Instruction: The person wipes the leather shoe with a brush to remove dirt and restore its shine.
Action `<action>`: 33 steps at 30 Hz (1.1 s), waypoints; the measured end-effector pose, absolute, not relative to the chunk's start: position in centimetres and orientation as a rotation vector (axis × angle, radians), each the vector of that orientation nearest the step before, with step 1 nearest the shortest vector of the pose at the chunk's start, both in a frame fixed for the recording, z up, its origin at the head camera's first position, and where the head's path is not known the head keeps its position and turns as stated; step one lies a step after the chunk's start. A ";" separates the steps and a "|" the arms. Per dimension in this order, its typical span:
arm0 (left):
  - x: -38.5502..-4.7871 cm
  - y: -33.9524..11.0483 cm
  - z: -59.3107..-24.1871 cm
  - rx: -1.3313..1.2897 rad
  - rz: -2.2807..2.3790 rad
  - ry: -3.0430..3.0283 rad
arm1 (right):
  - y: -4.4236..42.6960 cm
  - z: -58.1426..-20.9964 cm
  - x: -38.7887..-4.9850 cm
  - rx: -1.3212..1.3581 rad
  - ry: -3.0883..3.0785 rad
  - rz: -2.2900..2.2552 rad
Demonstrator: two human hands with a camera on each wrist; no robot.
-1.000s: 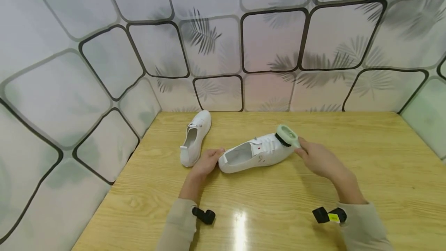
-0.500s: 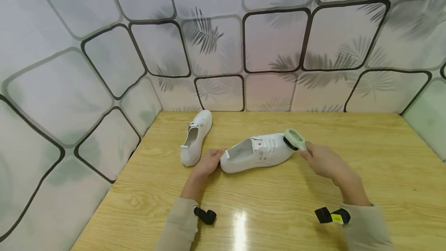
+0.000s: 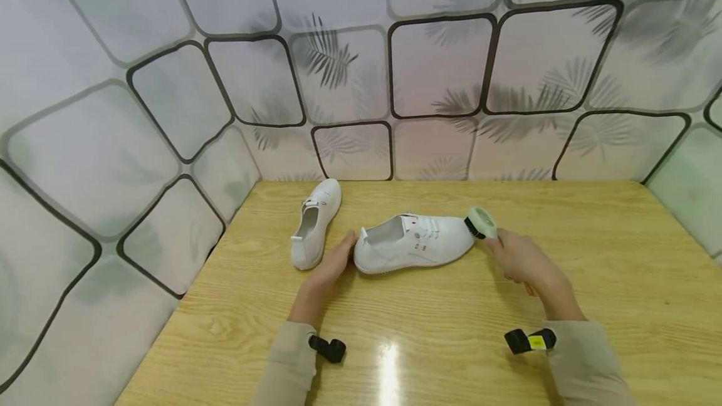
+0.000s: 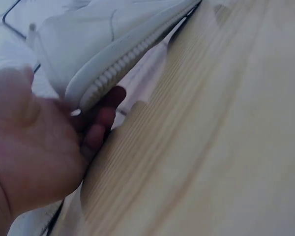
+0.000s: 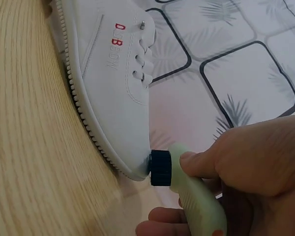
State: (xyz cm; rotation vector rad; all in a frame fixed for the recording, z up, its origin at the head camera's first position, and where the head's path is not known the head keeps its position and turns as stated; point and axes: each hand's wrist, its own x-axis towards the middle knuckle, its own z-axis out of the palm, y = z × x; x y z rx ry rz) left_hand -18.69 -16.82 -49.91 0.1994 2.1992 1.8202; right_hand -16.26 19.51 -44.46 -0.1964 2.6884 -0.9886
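A white shoe point(image 3: 417, 246) sits on the table with its toe to the right. In the left wrist view, the shoe's heel point(image 4: 64, 54) is raised off the wood. My left hand point(image 3: 334, 262) holds that heel, with fingers under the sole and the thumb by the heel's side. My right hand point(image 3: 521, 259) grips a pale green brush point(image 3: 482, 221) by its handle. The brush's dark bristles point(image 5: 161, 168) touch the tip of the toe in the right wrist view. Part of the handle is hidden in my palm.
A second white shoe point(image 3: 316, 224) stands at the back left, close beside my left hand. The wooden table point(image 3: 592, 237) meets a patterned backdrop point(image 3: 440, 67) at the back and left side.
The brush has moved from the top of the toe area to the right, onto the toe tip. The shoe has tilted so more of its near side shows. My left fingers look straighter.
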 end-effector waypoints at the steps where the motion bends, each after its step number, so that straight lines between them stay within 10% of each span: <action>1: -18.7 -17.1 -49.9 0.253 1.798 2.168 | 19.5 -44.6 -16.3 -0.198 2.690 -1.001; 10: -18.9 -17.7 -50.1 0.675 1.489 2.269 | 19.4 -44.5 -17.0 -0.186 2.642 -1.037; 33: -18.7 -17.2 -50.4 0.605 1.505 2.264 | 18.8 -43.6 -15.8 -0.175 2.668 -0.897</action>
